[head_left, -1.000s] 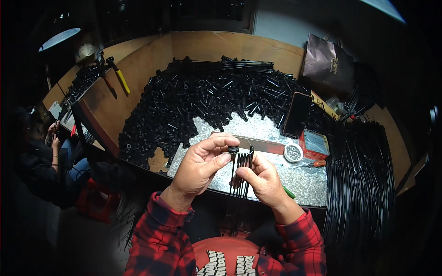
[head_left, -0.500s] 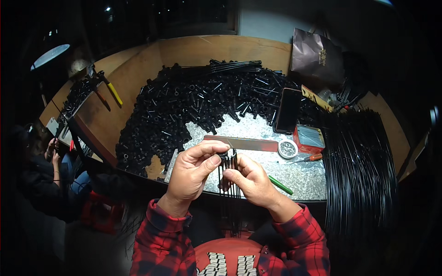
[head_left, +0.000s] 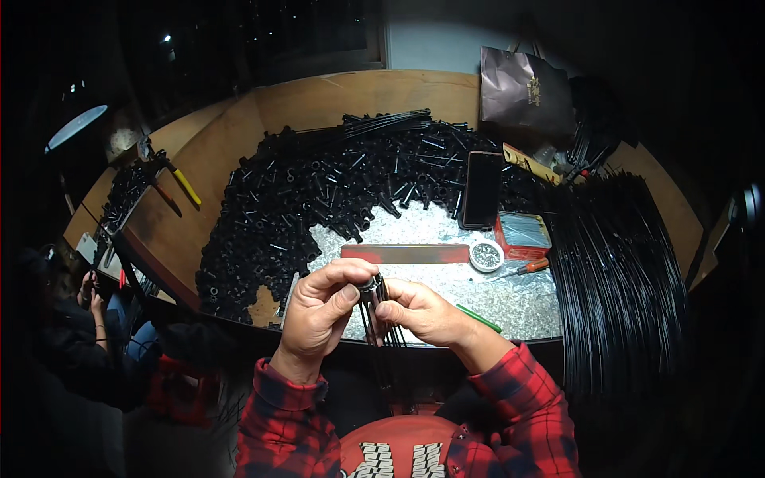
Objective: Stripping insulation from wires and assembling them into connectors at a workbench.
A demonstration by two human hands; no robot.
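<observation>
My left hand (head_left: 319, 315) pinches a small round black fitting (head_left: 369, 287) between thumb and fingers, in front of my chest. Thin black rods (head_left: 381, 333), resembling umbrella ribs, hang down from it in a loose bundle. My right hand (head_left: 426, 315) closes on the upper part of these rods, its thumb along the near side. The fingertips partly hide where rods and fitting meet. Beyond the hands, a heap of black tubular plastic fittings (head_left: 319, 191) covers much of the worktop.
A flat red-edged bar (head_left: 405, 254), a white dish of small bits (head_left: 486, 256), a red box (head_left: 522, 235), an orange-handled screwdriver (head_left: 534, 265) and a phone (head_left: 481, 191) lie ahead. Long black rods (head_left: 621, 287) drape over the right edge. Wooden walls (head_left: 358, 88) enclose the back. Another person (head_left: 80, 319) sits left.
Both hands with the fitting have moved slightly left and down. The right hand has drawn closer to the left, and the rods now sit in a tighter bundle. The view has shifted a little.
</observation>
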